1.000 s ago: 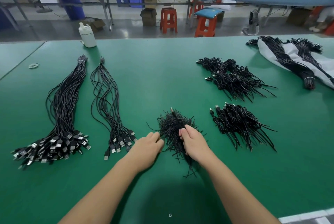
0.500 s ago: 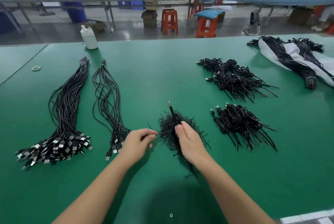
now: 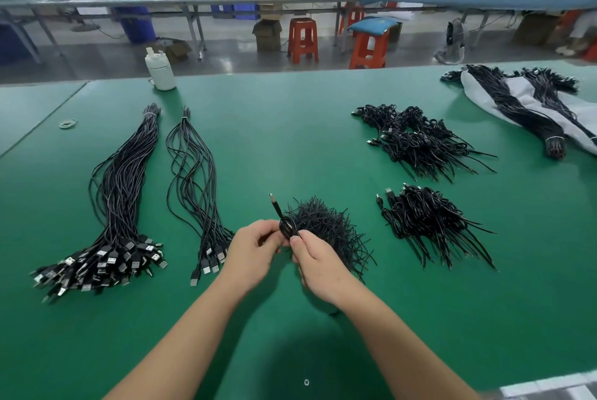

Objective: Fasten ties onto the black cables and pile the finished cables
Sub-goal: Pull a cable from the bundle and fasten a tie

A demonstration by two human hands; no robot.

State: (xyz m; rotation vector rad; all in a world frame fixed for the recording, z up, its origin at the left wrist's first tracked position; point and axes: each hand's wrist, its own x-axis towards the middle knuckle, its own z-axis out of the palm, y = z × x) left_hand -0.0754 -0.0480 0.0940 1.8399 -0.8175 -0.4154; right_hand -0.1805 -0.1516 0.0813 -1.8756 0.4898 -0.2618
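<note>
Both hands, left (image 3: 252, 251) and right (image 3: 318, 259), pinch one coiled black cable (image 3: 286, 227) above the ties (image 3: 326, 227).

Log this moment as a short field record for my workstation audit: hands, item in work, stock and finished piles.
left hand: pinches the coiled cable
right hand: pinches the same coil from the other side
coiled cable: small black coil held above the table, one plug sticking up
ties heap: loose black ties just behind the hands
loose cables: large bundle and small bundle, left of the hands
finished piles: near pile and far pile, to the right
table: green mat
</note>
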